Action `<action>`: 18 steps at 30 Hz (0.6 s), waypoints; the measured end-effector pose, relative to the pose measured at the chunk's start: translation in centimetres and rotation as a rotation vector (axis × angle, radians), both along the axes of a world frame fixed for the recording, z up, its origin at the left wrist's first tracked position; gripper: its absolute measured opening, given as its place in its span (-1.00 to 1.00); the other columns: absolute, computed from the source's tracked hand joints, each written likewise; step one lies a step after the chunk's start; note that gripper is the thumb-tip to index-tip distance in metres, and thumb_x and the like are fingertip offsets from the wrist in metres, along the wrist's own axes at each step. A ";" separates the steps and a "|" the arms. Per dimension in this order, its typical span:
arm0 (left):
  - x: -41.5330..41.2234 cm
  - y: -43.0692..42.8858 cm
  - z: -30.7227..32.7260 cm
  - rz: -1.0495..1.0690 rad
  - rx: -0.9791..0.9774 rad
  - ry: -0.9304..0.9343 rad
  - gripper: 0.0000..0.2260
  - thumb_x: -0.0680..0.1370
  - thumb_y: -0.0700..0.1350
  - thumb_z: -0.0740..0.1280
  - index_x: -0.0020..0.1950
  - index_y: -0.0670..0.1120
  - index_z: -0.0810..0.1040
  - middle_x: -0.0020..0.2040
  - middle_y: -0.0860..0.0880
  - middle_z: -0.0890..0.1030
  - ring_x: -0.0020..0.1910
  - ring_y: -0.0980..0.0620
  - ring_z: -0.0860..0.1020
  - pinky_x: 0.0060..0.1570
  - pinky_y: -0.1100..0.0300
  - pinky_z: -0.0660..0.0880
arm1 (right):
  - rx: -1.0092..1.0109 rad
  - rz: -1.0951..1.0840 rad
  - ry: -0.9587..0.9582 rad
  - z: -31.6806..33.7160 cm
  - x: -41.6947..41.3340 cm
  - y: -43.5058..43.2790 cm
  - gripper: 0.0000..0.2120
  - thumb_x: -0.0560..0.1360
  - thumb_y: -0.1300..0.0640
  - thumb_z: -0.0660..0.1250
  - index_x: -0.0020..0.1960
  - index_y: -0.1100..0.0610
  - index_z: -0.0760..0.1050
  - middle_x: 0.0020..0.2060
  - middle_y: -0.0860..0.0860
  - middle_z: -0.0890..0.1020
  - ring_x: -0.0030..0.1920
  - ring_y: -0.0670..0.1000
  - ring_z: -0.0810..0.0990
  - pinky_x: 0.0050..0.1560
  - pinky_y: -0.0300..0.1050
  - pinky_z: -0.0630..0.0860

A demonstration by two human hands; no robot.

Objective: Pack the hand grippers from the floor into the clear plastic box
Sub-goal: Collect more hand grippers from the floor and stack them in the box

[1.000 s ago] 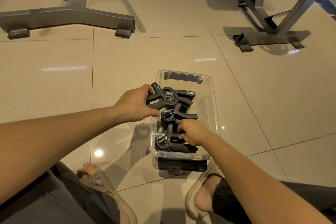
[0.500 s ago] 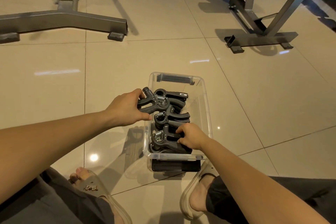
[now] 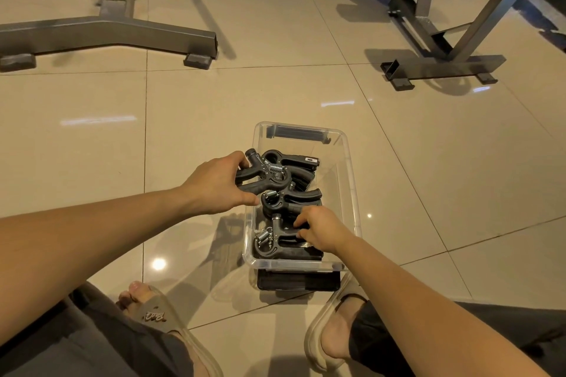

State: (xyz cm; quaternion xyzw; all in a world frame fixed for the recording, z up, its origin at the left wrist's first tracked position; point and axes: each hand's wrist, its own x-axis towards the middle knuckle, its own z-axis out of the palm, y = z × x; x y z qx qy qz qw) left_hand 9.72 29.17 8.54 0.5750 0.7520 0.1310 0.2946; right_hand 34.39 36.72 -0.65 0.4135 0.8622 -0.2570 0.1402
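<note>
A clear plastic box [image 3: 352,180] stands on the tiled floor between my feet, holding several black hand grippers with metal springs. My left hand [image 3: 214,185] is closed around the handles of one hand gripper [image 3: 263,174] that juts over the box's left rim. My right hand [image 3: 320,228] is inside the box, fingers pressed on the handles of the nearest hand gripper [image 3: 275,242]. A third gripper [image 3: 294,200] lies between those two. Another rests at the far end [image 3: 294,159].
A black lid [image 3: 298,280] lies under the box's near end. Both my feet in beige slippers [image 3: 162,315] flank the box. Grey metal equipment bases stand at the back left [image 3: 107,34] and back right [image 3: 441,66].
The view has shifted slightly. My left hand keeps hold of its gripper at the box's left rim; my right hand has stayed on the nearest gripper in the box.
</note>
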 end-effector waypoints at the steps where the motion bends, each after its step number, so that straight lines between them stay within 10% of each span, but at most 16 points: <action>1: 0.0 0.0 -0.1 -0.002 -0.001 0.001 -0.44 0.33 0.20 0.59 0.15 0.03 0.42 0.02 0.05 0.60 -0.07 -0.03 0.59 -0.04 0.04 0.54 | -0.006 -0.017 0.005 0.0 0.0 0.0 -0.70 0.55 0.10 0.42 0.27 0.09 0.63 0.18 0.00 0.62 0.18 0.06 0.58 0.18 -0.11 0.48; 14: 0.7 0.7 -0.4 -0.031 -0.014 0.017 -0.44 0.32 0.21 0.59 0.15 0.05 0.41 0.02 0.05 0.60 -0.07 -0.01 0.58 -0.06 0.06 0.54 | -0.030 -0.160 0.047 0.5 0.3 -0.6 -0.65 0.53 0.06 0.46 0.30 0.09 0.60 0.19 0.06 0.65 0.13 0.07 0.62 0.17 -0.08 0.55; 18: 1.0 0.7 -0.3 -0.004 -0.002 0.020 -0.46 0.33 0.19 0.59 0.13 0.05 0.40 0.01 0.05 0.61 -0.08 0.00 0.58 -0.11 0.08 0.51 | -0.141 -0.396 0.338 2.2 0.0 -0.2 -0.68 0.46 0.05 0.53 0.18 0.12 0.65 0.03 0.01 0.68 -0.02 -0.04 0.63 0.07 -0.11 0.60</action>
